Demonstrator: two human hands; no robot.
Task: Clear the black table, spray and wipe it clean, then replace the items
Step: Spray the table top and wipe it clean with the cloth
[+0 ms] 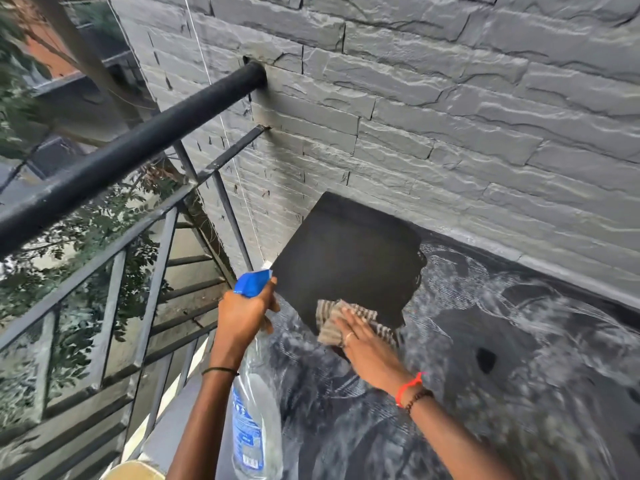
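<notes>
Left hand [244, 315] grips spray bottle [254, 420] | right hand [363, 341] flat on striped cloth [341, 320] | black table [346, 258] matte

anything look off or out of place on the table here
Nothing stands out. The square black table looks bare and intact, with no visible spill. The right hand presses a striped beige cloth at its near edge; the left hand holds a clear spray bottle with a blue nozzle.

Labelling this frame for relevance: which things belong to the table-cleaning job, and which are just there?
Job:
- black table
- spray bottle, in the left hand
- cloth, pressed on the table's near edge by the right hand

Just there:
- railing
- stone wall
- patterned rug
</notes>
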